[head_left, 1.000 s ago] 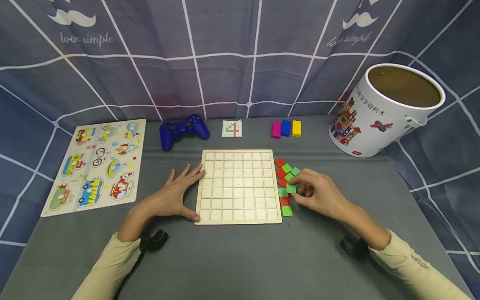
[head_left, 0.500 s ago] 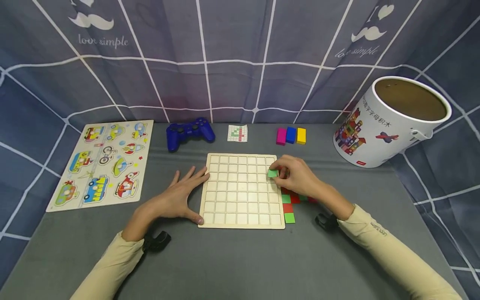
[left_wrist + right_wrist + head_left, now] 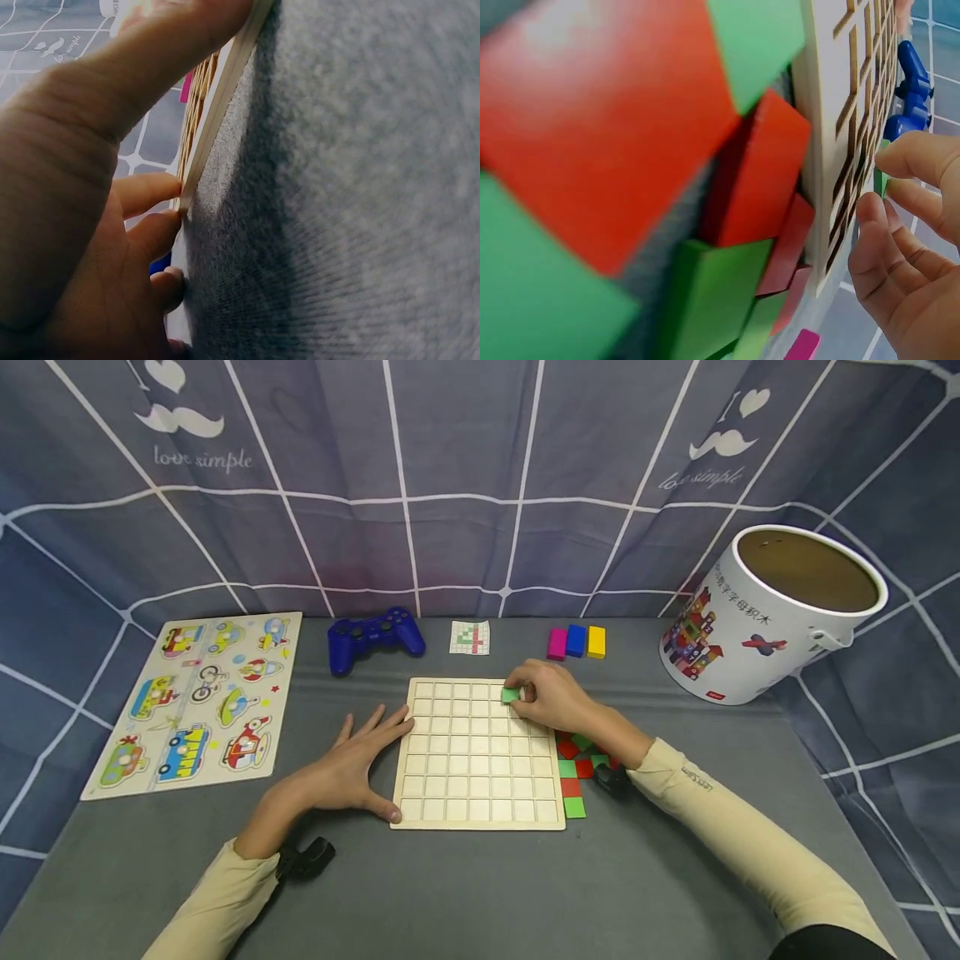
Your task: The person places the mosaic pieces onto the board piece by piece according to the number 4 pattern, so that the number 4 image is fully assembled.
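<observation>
A wooden grid board [image 3: 471, 767] with bare square cells lies in front of me. My left hand [image 3: 339, 779] is spread at its left side, fingertips on the edge and thumb at the near left corner. In the left wrist view, the fingers [image 3: 150, 193] touch the board's rim [image 3: 217, 105]. Over the far right part of the board, my right hand [image 3: 553, 695] pinches a small green square tile [image 3: 510, 695] between thumb and fingers. Several red tiles [image 3: 571, 787] and green tiles [image 3: 574, 807] lie against the board's right edge, partly hidden by the right forearm.
Behind the board lie a blue game controller [image 3: 375, 639], a small pattern card [image 3: 469, 637] and magenta, blue [image 3: 576, 641] and yellow blocks. A picture puzzle board [image 3: 197, 702] is at left. A white bucket [image 3: 765, 618] stands at the back right, near the grid-patterned curtain [image 3: 457, 543].
My right hand has carried the green tile from the pile beside the board leftward and away from me, over the board's far rows. The left hand keeps its place at the left edge.
</observation>
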`<state>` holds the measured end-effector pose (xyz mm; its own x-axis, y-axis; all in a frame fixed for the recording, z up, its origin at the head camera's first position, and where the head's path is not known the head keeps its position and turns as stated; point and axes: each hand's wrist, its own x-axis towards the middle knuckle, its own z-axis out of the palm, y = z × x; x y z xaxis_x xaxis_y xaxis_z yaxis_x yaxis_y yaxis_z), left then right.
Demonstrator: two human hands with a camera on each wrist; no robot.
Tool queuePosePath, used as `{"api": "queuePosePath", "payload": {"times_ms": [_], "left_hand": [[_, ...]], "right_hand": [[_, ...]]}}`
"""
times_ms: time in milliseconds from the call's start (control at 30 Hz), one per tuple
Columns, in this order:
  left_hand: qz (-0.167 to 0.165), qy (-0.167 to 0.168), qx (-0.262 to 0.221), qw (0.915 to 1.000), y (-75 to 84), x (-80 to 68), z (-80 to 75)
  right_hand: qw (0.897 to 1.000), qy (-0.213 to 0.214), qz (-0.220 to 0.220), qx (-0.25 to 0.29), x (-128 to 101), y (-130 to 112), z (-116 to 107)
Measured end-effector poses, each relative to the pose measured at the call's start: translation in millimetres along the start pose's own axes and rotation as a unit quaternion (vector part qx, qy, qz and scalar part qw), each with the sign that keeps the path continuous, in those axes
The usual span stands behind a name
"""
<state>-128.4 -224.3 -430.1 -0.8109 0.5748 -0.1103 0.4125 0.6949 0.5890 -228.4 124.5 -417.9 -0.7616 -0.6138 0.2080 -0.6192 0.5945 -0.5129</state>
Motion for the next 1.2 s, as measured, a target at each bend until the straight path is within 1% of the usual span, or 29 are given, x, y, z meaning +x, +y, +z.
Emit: {"api": "queuePosePath", "payload": {"times_ms": [167,267,533,633,733,800,867,1067,1200], "left_hand": [[0.003,0.003,0.001,1.0000,-0.7,-1.2,-0.4],[0.004,0.004,0.000,1.0000,-0.2,-0.7,0.6],[0.008,0.003,-0.004,1.0000,-0.5,0.8,1.1],[0.004,0.001,-0.005,1.0000,-1.2,-0.1,0.2],[0.000,0.003,-0.008,1.0000,-1.8,-1.3,-1.1],[0.000,0.003,-0.008,1.0000,-1.8,-1.9,-1.6],[0.001,0.002,-0.008,1.0000,-1.8,-2.0,-1.8],[0.002,0.004,-0.004,1.0000,-2.1,-1.4,-0.6],[0.000,0.002,-0.001,1.0000,-1.9,-1.4,-0.1]], "right_hand": [[1.000,-0.009,-0.007,-0.023,14.8,-0.1,4.7],[0.999,-0.026,0.004,-0.021,21.3,1.8,4.4],[0.996,-0.081,0.037,-0.010,34.8,-1.8,-6.8],[0.996,-0.078,0.044,0.003,32.1,-4.0,-15.9],[0.997,-0.054,0.054,0.017,20.4,-3.1,-30.3],[0.997,-0.039,0.066,0.020,7.9,1.0,-39.8],[0.997,-0.034,0.074,0.017,-6.1,6.9,-47.1],[0.996,-0.037,0.075,-0.011,-48.3,25.1,-54.9],[0.995,-0.033,0.093,-0.017,-73.1,29.3,-56.8]]}}
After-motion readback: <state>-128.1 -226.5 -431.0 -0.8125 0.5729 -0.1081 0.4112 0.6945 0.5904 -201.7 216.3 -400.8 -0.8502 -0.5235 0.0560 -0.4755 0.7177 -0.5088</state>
